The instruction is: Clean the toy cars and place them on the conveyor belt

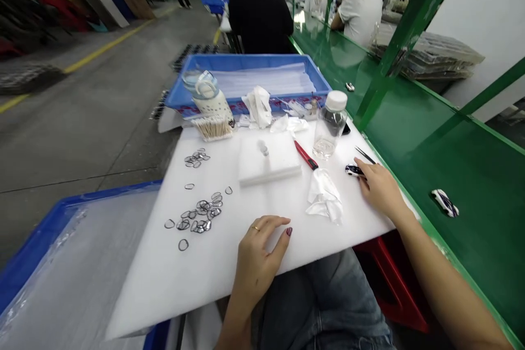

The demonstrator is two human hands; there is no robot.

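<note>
My left hand (257, 257) hovers or rests at the front of the white foam board (229, 273), holding nothing, its thumb and fingers apart. At the board's right side, my right hand (379, 188) has its fingertips on a small white-and-dark toy car (353, 170). Black tweezers (365, 155) lie just beyond those fingers. A crumpled tissue (325, 197) lies between my hands, below a red utility knife (304, 154). Thin dark rings (200, 214) are scattered on the left. A white foam block (268, 167) bears a small clear piece (263, 147).
A lidded clear bottle (328, 128) stands near the back right. Cotton swabs (214, 129) and a blue bin (246, 60) are behind the work area. Along the right runs a green belt (476, 175) with another toy car (445, 202). People sit farther ahead.
</note>
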